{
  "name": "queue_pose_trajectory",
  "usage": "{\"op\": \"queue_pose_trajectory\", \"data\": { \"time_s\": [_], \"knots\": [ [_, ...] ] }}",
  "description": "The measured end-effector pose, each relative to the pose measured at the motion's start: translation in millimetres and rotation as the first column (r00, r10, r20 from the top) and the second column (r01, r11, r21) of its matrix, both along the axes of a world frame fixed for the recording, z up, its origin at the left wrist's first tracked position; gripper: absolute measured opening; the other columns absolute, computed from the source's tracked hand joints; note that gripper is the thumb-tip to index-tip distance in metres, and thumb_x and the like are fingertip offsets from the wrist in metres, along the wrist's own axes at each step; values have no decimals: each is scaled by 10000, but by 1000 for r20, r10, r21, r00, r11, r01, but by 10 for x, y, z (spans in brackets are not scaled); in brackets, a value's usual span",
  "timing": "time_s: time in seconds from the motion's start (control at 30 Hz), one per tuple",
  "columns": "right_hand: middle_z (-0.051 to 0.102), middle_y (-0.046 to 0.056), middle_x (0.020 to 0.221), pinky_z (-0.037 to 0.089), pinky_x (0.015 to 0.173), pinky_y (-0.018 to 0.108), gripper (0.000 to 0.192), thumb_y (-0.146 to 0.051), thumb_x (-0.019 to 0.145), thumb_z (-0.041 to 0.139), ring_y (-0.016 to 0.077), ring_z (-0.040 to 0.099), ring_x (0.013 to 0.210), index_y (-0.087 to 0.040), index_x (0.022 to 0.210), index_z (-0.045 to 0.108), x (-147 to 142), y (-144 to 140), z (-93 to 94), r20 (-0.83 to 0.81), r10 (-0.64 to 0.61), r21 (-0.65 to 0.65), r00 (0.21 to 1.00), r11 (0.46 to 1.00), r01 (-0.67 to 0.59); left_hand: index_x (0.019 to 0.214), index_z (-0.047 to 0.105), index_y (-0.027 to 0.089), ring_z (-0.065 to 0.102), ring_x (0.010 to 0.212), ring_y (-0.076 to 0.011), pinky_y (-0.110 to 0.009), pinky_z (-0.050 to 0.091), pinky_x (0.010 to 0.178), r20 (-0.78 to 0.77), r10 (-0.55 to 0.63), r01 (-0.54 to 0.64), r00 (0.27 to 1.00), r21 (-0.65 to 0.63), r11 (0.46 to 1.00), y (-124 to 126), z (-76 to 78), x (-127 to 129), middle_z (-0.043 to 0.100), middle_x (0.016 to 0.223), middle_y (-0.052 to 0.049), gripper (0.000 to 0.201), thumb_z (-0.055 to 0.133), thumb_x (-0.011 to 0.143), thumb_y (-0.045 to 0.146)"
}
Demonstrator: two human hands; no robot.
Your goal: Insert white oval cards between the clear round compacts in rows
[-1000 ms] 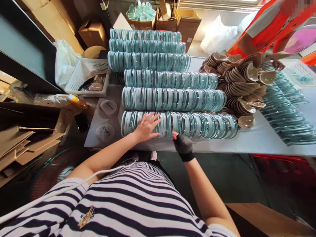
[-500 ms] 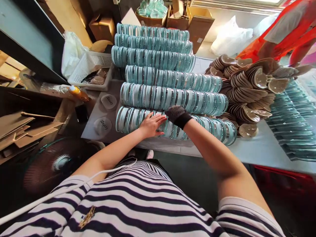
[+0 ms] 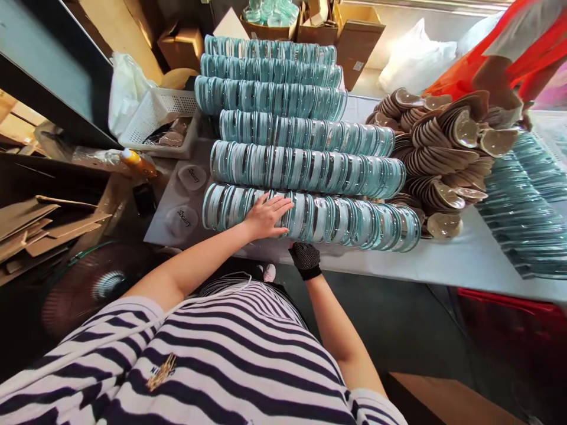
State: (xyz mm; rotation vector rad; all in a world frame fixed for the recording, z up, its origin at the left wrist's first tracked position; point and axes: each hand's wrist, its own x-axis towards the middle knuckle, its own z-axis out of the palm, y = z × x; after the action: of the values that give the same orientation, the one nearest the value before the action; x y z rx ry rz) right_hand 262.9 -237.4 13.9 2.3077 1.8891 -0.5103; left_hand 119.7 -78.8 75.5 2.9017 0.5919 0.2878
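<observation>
Several long rows of see-through, teal-tinted round plastic pieces stand on edge, packed together on the white-covered table [image 3: 443,262]. My bare left hand [image 3: 268,217] lies on the nearest row [image 3: 354,223], its fingers stretched out and a little apart. My right hand [image 3: 305,258], in a black dotted glove, is at the table's near edge, just in front of that row. Its fingers are curled; what they hold, if anything, is hidden. The second row [image 3: 310,168] lies just behind the nearest one.
Stacked brownish scoop-shaped pieces [image 3: 438,159] and more teal stacks [image 3: 527,212] lie to the right. A white basket [image 3: 133,133] and two see-through discs with black lettering [image 3: 181,221] are left. A fan [image 3: 101,289] stands below left. Another person's arm [image 3: 496,77] reaches in at right.
My gloved right hand has moved from on top of the nearest row back toward me, to the table edge. My left hand stays on the row; the view has shifted slightly.
</observation>
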Motion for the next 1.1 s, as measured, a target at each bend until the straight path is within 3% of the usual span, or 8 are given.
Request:
{"op": "queue_pose_trajectory", "data": {
  "time_s": [0.17,0.27,0.37,0.53,0.67,0.83,0.97,1.1],
  "knots": [
    [719,67,1131,526,869,364,427,-334,987,320,254,673,1026,-304,1235,667,-30,-111,109,5,-42,30,999,999,41,1505,375,232,325,1447,-309,-523,158,1209,-3,14,-14,1000,-18,1000,-19,89,9,403,1544,-84,754,610,851,523],
    [717,58,1135,512,890,332,427,-315,986,317,225,669,1029,-296,1232,666,192,-143,452,48,-120,120,992,986,114,1507,371,207,234,1484,-321,-552,147,1208,15,0,0,1000,-41,999,-41,183,140,339,1577,-100,755,588,864,538],
    [697,107,1161,497,861,315,424,-304,967,351,225,659,1032,-205,1250,650,603,145,917,140,-305,243,942,933,266,1516,350,188,201,1495,-310,-559,153,1207,39,-74,76,996,-50,996,-74,209,386,306,1592,-97,763,562,877,547],
    [722,136,1060,481,799,282,352,-310,891,475,231,673,980,-170,1099,721,1018,1110,1356,211,-70,-214,975,970,116,1511,353,175,331,1442,-292,-533,244,1176,1,-117,117,993,-82,990,-115,108,675,375,1558,-97,751,568,879,519],
    [719,180,1042,476,851,328,315,-295,874,519,272,665,1017,-141,1039,739,908,1365,1403,190,-16,-254,982,965,65,1497,377,179,344,1434,-286,-524,246,1171,9,-127,127,992,-93,988,-91,73,662,391,1549,-91,741,575,869,518],
    [709,165,1066,483,827,351,390,-334,957,377,276,671,994,-173,1103,701,622,529,1231,231,-75,-141,970,984,110,1480,400,175,365,1421,-280,-528,254,1162,34,-120,123,992,-117,985,-81,86,642,415,1534,-95,724,596,868,510],
    [722,124,1049,491,816,326,423,-343,990,322,248,674,967,-206,1060,716,425,-189,658,131,-237,-17,963,970,241,1468,418,183,372,1416,-276,-512,244,1167,62,-110,117,992,-114,987,-126,59,653,419,1531,-92,698,611,869,485],
    [722,139,1088,505,812,350,420,-298,998,324,270,678,972,-203,1140,708,299,-317,100,60,-254,-53,965,965,257,1469,415,197,367,1423,-262,-496,237,1181,38,-94,98,995,-123,988,-116,63,637,422,1532,-67,692,601,872,495]
  ]
}}
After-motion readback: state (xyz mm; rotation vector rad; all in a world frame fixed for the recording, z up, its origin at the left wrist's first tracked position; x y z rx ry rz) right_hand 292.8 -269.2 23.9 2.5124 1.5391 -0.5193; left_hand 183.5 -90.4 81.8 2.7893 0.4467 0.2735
